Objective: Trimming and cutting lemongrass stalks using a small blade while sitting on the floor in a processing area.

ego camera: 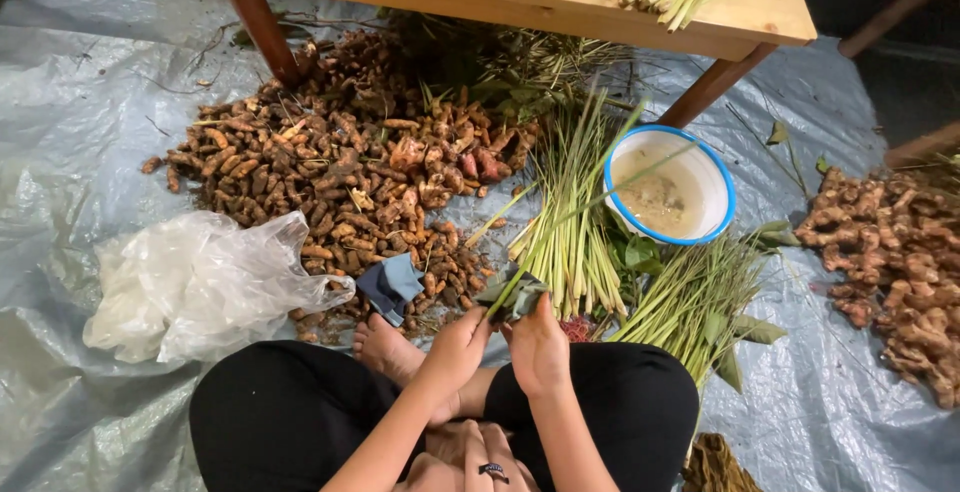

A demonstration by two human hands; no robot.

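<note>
I sit cross-legged in black trousers on a grey plastic sheet (100, 102). My left hand (455, 347) and my right hand (538, 347) are close together in front of my knees, both closed around the base of a lemongrass stalk (560, 222) that is wrapped in a greyish-green cloth or leaf (515, 297). The stalk slants up and to the right, toward a bowl. A bundle of cut lemongrass (575, 242) lies just beyond my hands. My bare foot (385, 347) rests left of my left hand.
A big heap of turmeric roots (340, 172) lies ahead left, ginger (900, 262) at the right. A white, blue-rimmed bowl (722, 177) holds cloudy water. A crumpled clear bag (200, 282) lies at the left. A wooden table (520, 2) stands at the far side.
</note>
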